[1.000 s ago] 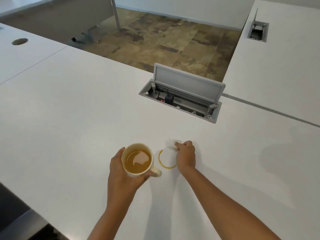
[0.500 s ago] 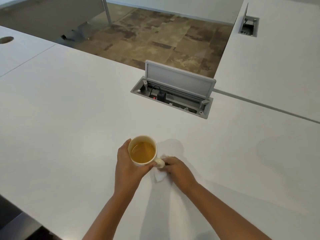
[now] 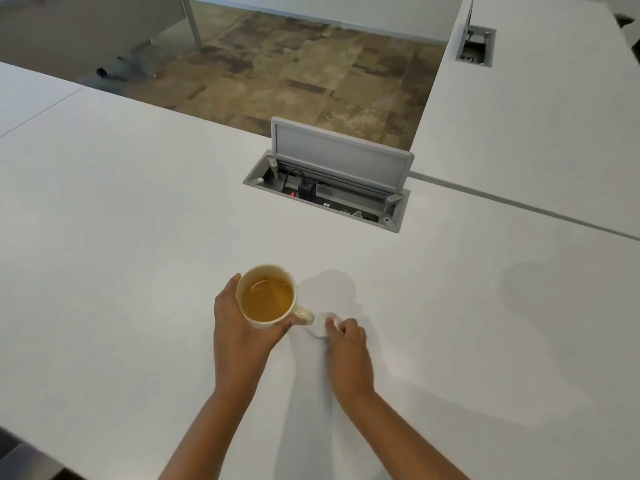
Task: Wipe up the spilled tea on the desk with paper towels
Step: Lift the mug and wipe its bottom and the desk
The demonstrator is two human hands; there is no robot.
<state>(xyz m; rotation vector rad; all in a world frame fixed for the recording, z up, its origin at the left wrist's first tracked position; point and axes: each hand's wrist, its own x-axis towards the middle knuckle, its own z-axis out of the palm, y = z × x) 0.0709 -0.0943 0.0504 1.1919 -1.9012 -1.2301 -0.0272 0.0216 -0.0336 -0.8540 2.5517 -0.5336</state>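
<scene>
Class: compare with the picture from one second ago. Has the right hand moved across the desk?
Yes. The right hand, gripping the paper towel, has come nearer the person, away from the open cable box, to beside the mug's handle.

The desk (image 3: 138, 237) under both hands is white, smooth and matt, with only a soft shine. The mug (image 3: 268, 315) in the left hand (image 3: 239, 337) looks like cream pottery, smooth and a bit glossy, and the tea inside is clear and shiny. The paper towel (image 3: 327, 323) pinched in the right hand (image 3: 348, 348) is thin, soft, crumpled white paper. Far past the hands, the open cable box (image 3: 341, 161) looks like matt grey plastic or metal. The floor (image 3: 294, 71) beyond looks rough and patchy brown.
</scene>
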